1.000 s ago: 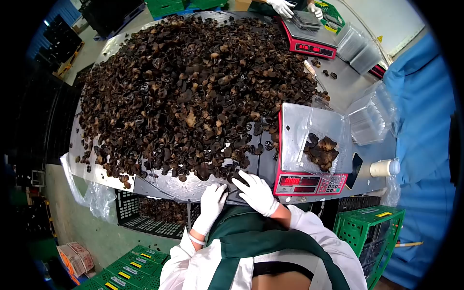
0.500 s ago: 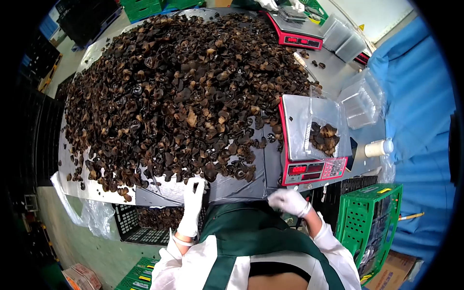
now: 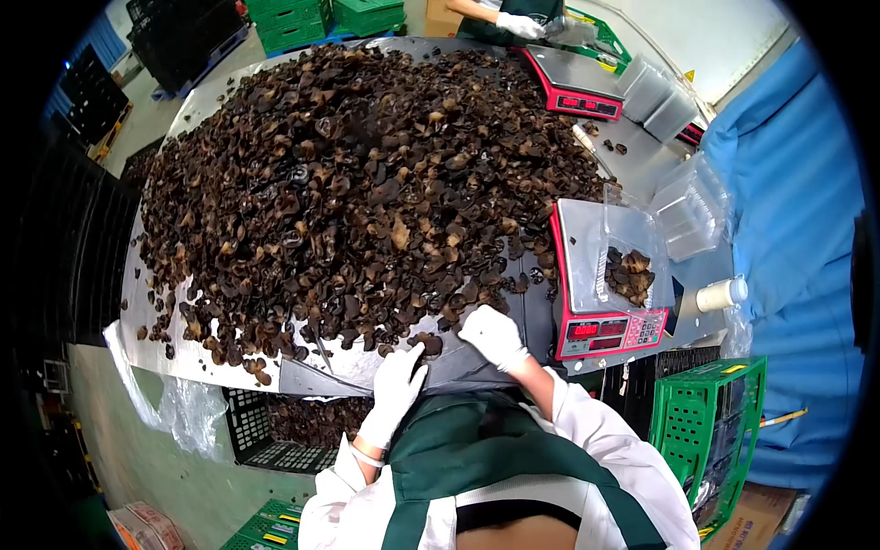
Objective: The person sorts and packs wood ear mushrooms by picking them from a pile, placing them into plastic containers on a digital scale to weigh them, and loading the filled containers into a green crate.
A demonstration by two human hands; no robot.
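Observation:
A large heap of dark brown wood ear mushrooms [image 3: 367,183] covers the table. At its near edge my left hand [image 3: 397,392], in a white glove, has its fingers stretched out and the thumb apart. The fingertips are beside a loose wood ear piece [image 3: 427,344]. My right hand [image 3: 493,336], also gloved, is curled closed at the front of the heap, and what its fingers hold, if anything, is hidden. To the right, a red scale [image 3: 573,275] bears an open clear plastic box [image 3: 616,234] with several wood ear pieces [image 3: 630,277] inside.
Stacked clear boxes [image 3: 687,206] and a white bottle [image 3: 721,295] are right of the scale. A second scale [image 3: 582,87] stands at the far side, near another person's gloved hand [image 3: 521,26]. A black crate [image 3: 252,426] and a green crate [image 3: 683,431] flank me below the table edge.
My right hand has moved up and left from the table edge to the heap. My left hand has shifted right and down. The view has tilted slightly, and the other person's hands have moved.

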